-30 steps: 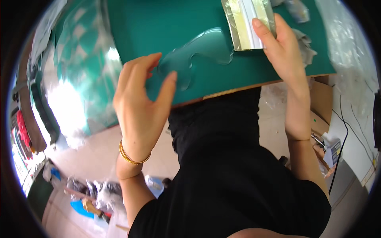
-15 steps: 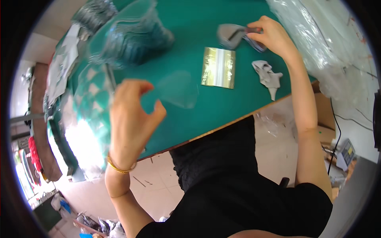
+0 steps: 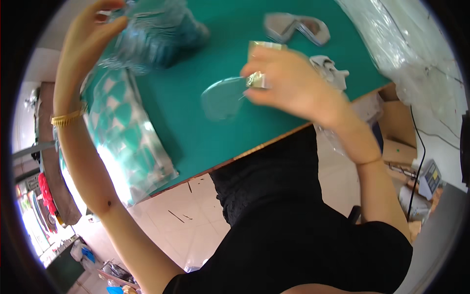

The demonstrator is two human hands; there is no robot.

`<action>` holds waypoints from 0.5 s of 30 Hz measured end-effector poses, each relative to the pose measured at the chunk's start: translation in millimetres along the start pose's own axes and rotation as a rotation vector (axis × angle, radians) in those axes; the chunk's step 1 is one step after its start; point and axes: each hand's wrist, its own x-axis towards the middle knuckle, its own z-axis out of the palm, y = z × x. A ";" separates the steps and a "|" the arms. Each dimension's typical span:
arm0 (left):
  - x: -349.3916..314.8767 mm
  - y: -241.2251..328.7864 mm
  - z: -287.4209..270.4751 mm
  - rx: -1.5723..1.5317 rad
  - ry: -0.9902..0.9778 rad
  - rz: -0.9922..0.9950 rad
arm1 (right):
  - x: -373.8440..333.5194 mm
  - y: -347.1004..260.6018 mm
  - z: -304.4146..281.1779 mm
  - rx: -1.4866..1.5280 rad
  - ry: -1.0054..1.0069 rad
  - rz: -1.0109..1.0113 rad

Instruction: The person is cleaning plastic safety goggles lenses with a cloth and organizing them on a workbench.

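Note:
My left hand [image 3: 93,29] is raised at the upper left, thumb and fingers apart, beside a stack of thin clear curved plastic sheets [image 3: 159,36]. My right hand [image 3: 276,81] hovers over a gold-coloured flat square [image 3: 258,80] and covers most of it; its fingers are parted and slightly blurred. Just left of those fingertips, one transparent rounded plastic sheet [image 3: 221,100] lies on the green table. Beyond the right hand rests a grey two-lobed piece shaped like goggles [image 3: 296,28]. A crumpled pale cloth-like scrap [image 3: 330,71] is partly hidden behind the right hand.
A clear plastic bag with green and pale patches [image 3: 125,132] lies along the table's left side. Bulky clear plastic wrapping [image 3: 387,44] covers the right side. The green table's [image 3: 215,147] near edge runs close to my body. A cardboard box [image 3: 399,130] stands below at right.
My left hand has moved up and left to the stack of clear sheets. The right hand has let go of the grey goggle-shaped piece and come nearer, over the gold square.

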 end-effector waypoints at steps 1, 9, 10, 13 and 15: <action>-9.6 14.7 2.3 0.082 0.140 0.029 | -0.4 -16.4 16.5 0.028 -0.073 -0.021; -158.5 125.6 81.5 -0.133 0.099 -0.221 | -48.5 32.7 0.2 -0.223 0.473 0.233; -176.8 133.8 86.4 -0.194 0.040 -0.313 | -55.9 42.5 -9.8 -0.316 0.427 0.301; -208.5 140.5 110.3 -0.172 -0.053 -0.381 | -81.9 63.8 -10.4 -0.312 0.251 0.479; -218.4 140.1 117.7 -0.169 -0.057 -0.402 | -80.6 59.1 -4.5 -0.172 0.256 0.514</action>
